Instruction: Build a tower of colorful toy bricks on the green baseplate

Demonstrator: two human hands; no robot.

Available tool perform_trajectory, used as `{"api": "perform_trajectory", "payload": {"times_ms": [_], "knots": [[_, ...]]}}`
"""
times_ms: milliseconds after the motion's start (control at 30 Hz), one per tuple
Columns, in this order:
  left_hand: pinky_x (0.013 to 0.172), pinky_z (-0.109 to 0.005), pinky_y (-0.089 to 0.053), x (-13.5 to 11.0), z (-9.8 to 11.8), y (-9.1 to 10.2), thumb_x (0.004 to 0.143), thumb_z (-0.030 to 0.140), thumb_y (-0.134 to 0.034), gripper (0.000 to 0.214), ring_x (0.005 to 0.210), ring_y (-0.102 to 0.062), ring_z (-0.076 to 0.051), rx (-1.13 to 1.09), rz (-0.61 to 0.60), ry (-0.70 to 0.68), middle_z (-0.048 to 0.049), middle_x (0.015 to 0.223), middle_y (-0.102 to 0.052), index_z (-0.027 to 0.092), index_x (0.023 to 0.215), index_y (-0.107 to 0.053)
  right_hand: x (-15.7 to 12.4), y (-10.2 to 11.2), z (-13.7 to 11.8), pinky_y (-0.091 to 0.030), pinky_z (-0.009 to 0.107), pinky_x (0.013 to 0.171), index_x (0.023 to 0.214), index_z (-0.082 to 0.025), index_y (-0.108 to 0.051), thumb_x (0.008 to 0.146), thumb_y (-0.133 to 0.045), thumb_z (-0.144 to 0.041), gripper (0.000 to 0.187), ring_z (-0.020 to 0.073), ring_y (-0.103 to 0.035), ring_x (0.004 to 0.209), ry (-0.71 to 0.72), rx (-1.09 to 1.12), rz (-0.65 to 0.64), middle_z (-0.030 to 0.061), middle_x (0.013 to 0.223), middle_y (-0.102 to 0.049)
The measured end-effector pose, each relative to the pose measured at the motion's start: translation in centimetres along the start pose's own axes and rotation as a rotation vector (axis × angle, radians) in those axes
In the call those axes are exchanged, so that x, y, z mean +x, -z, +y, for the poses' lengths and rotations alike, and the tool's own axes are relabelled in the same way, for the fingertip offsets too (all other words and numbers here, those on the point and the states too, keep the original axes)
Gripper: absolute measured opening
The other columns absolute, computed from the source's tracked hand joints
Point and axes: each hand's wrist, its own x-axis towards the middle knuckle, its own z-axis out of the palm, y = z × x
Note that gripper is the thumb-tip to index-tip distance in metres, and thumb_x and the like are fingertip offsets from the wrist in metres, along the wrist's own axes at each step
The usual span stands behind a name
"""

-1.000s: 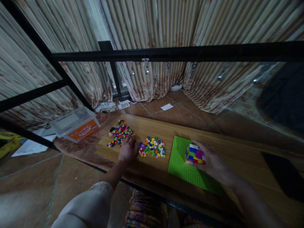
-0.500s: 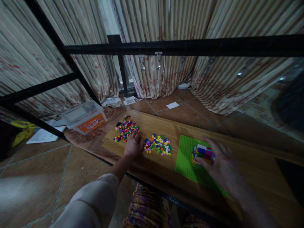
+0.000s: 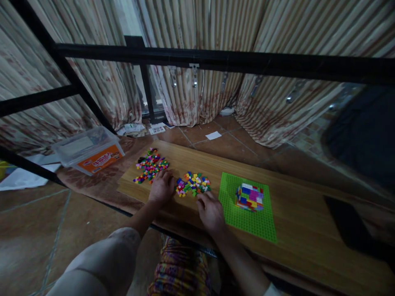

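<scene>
My left hand (image 3: 161, 188) rests on the board between two heaps of small toy bricks, its fingers curled down and together. What may be under those fingers is hidden. Just beyond it lies the mixed heap of tiny bricks (image 3: 154, 165). At the near edge of the other pile of bricks (image 3: 196, 182) is my right hand (image 3: 211, 210), fingertips bent in towards the bricks; anything pinched there is too small to make out. To the right, a multicoloured block build (image 3: 250, 196) stands on the green baseplate (image 3: 247, 228), with neither hand touching it.
The long wooden board (image 3: 296, 213) bears all the bricks. A clear plastic tub (image 3: 89, 150) with an orange label stands beyond its left end. A dark flat object (image 3: 347, 220) lies on the right. A black metal rail (image 3: 222, 59) crosses before the curtains (image 3: 212, 98).
My right hand has left the block build and moved left to the brick pile. My left hand stays beside the heaps. The view has shifted a little to the right.
</scene>
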Motion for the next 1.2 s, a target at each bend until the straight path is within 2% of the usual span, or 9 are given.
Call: {"api": "perform_trajectory", "payload": {"times_ms": [133, 300, 600, 800, 1033, 1200], "knots": [[0.092, -0.041, -0.048, 0.1, 0.1, 0.1, 0.086, 0.027, -0.048, 0.021, 0.101, -0.057, -0.026, 0.015, -0.011, 0.008, -0.0112, 0.107, -0.062, 0.018, 0.098, -0.062, 1.0, -0.8, 0.1, -0.046, 0.031, 0.081, 0.088, -0.022, -0.066, 0.089, -0.047, -0.017, 0.020, 0.0195, -0.059, 0.088, 0.018, -0.004, 0.045, 0.0057, 0.091, -0.063], [0.093, -0.040, -0.047, -0.1, 0.4, 0.2, 0.085, 0.025, -0.049, 0.021, 0.105, -0.056, -0.026, 0.020, -0.007, -0.006, -0.0115, 0.110, -0.062, 0.017, 0.101, -0.062, 1.3, -1.2, -0.3, -0.046, 0.032, 0.085, 0.093, -0.022, -0.065, 0.089, -0.047, -0.015, 0.020, 0.0196, -0.059, 0.091, 0.068, 0.089, 0.036, 0.0058, 0.094, -0.064], [0.095, -0.041, -0.047, -0.3, 0.6, 0.2, 0.085, 0.023, -0.051, 0.020, 0.107, -0.056, -0.026, 0.019, -0.005, 0.005, -0.0113, 0.110, -0.062, 0.017, 0.101, -0.062, 0.1, 0.6, 1.4, -0.048, 0.031, 0.085, 0.095, -0.021, -0.067, 0.089, -0.046, -0.016, 0.023, 0.0182, -0.062, 0.091, 0.062, 0.194, 0.100, 0.0061, 0.099, -0.066], [0.095, -0.040, -0.047, -0.3, 0.6, 0.2, 0.085, 0.021, -0.050, 0.019, 0.106, -0.055, -0.025, 0.015, -0.003, 0.003, -0.0113, 0.110, -0.061, 0.016, 0.100, -0.062, 0.5, 1.6, 1.9, -0.048, 0.032, 0.083, 0.096, -0.020, -0.068, 0.089, -0.045, -0.017, 0.025, 0.0193, -0.062, 0.089, 0.008, 0.129, 0.173, 0.0068, 0.094, -0.066], [0.095, -0.041, -0.047, -0.3, 0.3, 0.1, 0.085, 0.021, -0.051, 0.017, 0.104, -0.056, -0.024, -0.012, 0.000, 0.003, -0.0103, 0.109, -0.061, 0.017, 0.098, -0.061, 1.8, 0.2, 1.3, -0.047, 0.033, 0.081, 0.096, -0.022, -0.071, 0.090, -0.048, -0.019, 0.024, 0.0210, -0.058, 0.089, 0.075, -0.074, 0.103, 0.0065, 0.095, -0.062], [0.092, -0.039, -0.048, -0.4, 0.5, 0.1, 0.085, 0.021, -0.052, 0.013, 0.102, -0.056, -0.024, -0.019, -0.003, 0.011, -0.0090, 0.108, -0.061, 0.019, 0.095, -0.061, 2.5, -0.5, 1.1, -0.045, 0.035, 0.087, 0.100, -0.021, -0.070, 0.088, -0.053, -0.020, 0.021, 0.0233, -0.055, 0.097, 0.063, -0.177, 0.091, 0.0081, 0.102, -0.061]]}}
